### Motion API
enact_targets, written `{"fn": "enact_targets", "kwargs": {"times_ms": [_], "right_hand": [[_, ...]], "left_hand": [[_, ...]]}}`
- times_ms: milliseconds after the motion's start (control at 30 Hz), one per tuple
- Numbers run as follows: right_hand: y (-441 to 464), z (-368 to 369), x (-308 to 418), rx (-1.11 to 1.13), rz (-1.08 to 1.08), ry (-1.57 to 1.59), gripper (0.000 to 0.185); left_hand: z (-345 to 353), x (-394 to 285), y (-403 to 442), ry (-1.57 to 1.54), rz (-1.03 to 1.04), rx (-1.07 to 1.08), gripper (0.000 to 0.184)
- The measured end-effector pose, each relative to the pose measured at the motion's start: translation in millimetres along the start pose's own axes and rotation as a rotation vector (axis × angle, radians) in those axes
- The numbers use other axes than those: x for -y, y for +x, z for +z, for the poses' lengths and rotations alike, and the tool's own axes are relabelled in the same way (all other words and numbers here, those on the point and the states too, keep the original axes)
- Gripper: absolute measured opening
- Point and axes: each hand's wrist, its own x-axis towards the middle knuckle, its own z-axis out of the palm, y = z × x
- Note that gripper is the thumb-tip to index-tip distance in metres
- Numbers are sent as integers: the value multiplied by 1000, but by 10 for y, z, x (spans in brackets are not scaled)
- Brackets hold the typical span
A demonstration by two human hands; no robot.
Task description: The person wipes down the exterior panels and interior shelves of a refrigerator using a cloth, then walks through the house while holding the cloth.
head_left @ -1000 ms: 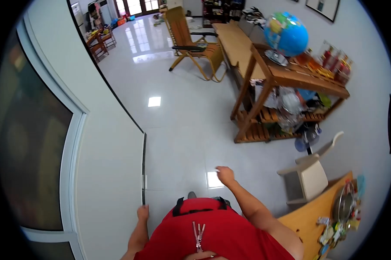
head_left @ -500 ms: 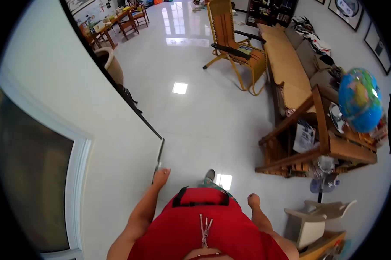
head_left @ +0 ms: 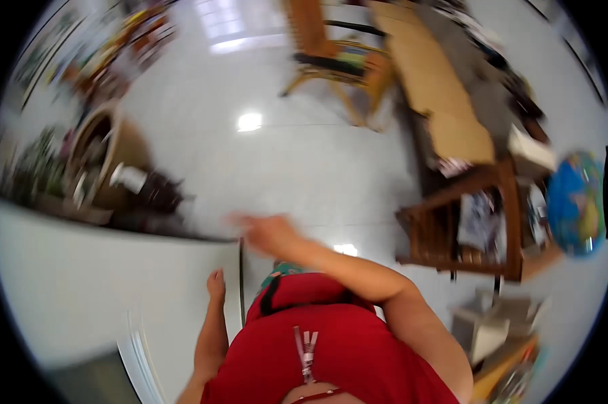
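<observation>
My right hand (head_left: 267,234) reaches across my body to the left, smeared by motion. Its fingers look stretched out, and nothing shows in them. The fingertips are close to the corner of the white wall (head_left: 162,269); touching or apart, I cannot tell. Lower down, my left hand (head_left: 216,283) hangs beside the same wall, its fingers loosely curled with nothing visible in them. Past the wall's dark edge stands a large tan pot (head_left: 130,151), with a white-labelled dark item (head_left: 157,190) next to it.
Glossy pale tiles (head_left: 284,168) cover the floor ahead. A reclining chair (head_left: 338,64) and a long sofa (head_left: 445,101) stand beyond. To the right are a wooden rack (head_left: 513,229), a globe (head_left: 577,205) and a pale stool (head_left: 489,337). Blurred plants (head_left: 41,165) sit at the left.
My right hand has swung from my right side across to the left. My left hand has shifted left. The view has turned and moved forward, bringing the pot into sight around the wall.
</observation>
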Motion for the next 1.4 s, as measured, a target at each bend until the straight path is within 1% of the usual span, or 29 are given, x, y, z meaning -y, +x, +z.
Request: {"fn": "enact_targets", "kwargs": {"times_ms": [33, 67, 100, 133, 200, 267, 300, 333, 400, 467, 533, 600, 633, 700, 767, 800, 867, 933, 1033, 1100, 1133, 1167, 1200, 1233, 1333, 1367, 1400], "right_hand": [[191, 102, 137, -35, -242, -109, 37], [370, 156, 171, -17, -330, -105, 35], [479, 272, 107, 30, -319, -168, 31], [545, 311, 4, 72, -305, -234, 27], [711, 257, -383, 180, -217, -409, 20], [620, 16, -618, 53, -87, -440, 19], [468, -80, -685, -6, -17, -444, 18], [299, -178, -750, -84, 65, -440, 18], [-58, -368, -823, -265, 222, -454, 19], [-464, -495, -853, -392, 348, -454, 19], [-935, -544, -784, -503, 451, -498, 20], [-1381, -603, -648, -562, 508, -588, 20], [-1560, -629, -470, -586, 582, -600, 21], [-2086, -610, -228, -695, 662, -605, 22], [-2559, -607, -64, -779, 751, -620, 23], [-2784, -569, 20, -825, 808, -633, 24], [-3137, -550, 223, -928, 908, -657, 26], [-3386, -622, 518, -1027, 988, -691, 29], [-3512, -834, 1264, -1522, 853, -598, 31], [-3861, -770, 1270, -1635, 912, -736, 32], [-3948, -704, 1225, -1709, 934, -786, 33], [-4034, -572, 1365, -1691, 1036, -809, 31], [-4120, -387, 1461, -1654, 1156, -746, 31], [-4244, -162, 1540, -1604, 1282, -688, 31], [-4652, 642, 1658, -1631, 1485, -707, 30], [-4772, 916, 1724, -1661, 1553, -708, 29], [-4869, 1185, 1802, -1707, 1612, -700, 29]], "left_hand": [[114, -70, 215, -97, -12, 69, 38], [217, -141, 375, -195, -40, 140, 39], [171, -268, 526, -140, -36, 212, 40], [211, -361, 694, -171, 7, 267, 41], [284, -838, 1076, -177, 203, 318, 41], [593, -728, 1912, -122, 490, 223, 40], [476, -1032, 1896, 24, 385, 277, 40], [276, -1556, 1745, 181, 288, 341, 40], [470, -1762, 2229, 92, 322, 444, 41], [604, -2246, 2195, 103, 338, 499, 42], [982, -2587, 2120, 164, 407, 521, 43], [1490, -2887, 1918, 146, 557, 619, 43], [1663, -2998, 1816, 124, 616, 646, 44], [2073, -3178, 1349, 146, 650, 827, 44], [2367, -3448, 486, 175, 654, 974, 43], [2563, -3469, 138, 201, 656, 1037, 43], [2938, -3476, -509, 275, 769, 1175, 41], [3005, -3446, -1234, 351, 914, 1296, 40], [2947, -3384, -2039, 462, 1069, 1469, 38], [3138, -3276, -2392, 567, 1123, 1521, 38], [3175, -3289, -2363, 642, 1157, 1529, 39], [3325, -3277, -2232, 644, 1259, 1533, 39], [3707, -3182, -2103, 630, 1363, 1544, 40], [3968, -3059, -2218, 603, 1458, 1565, 41], [3945, -2946, -2678, 727, 1282, 1562, 43], [3684, -2933, -3003, 775, 1265, 1574, 44], [3693, -2820, -3199, 799, 1297, 1604, 44]]}}
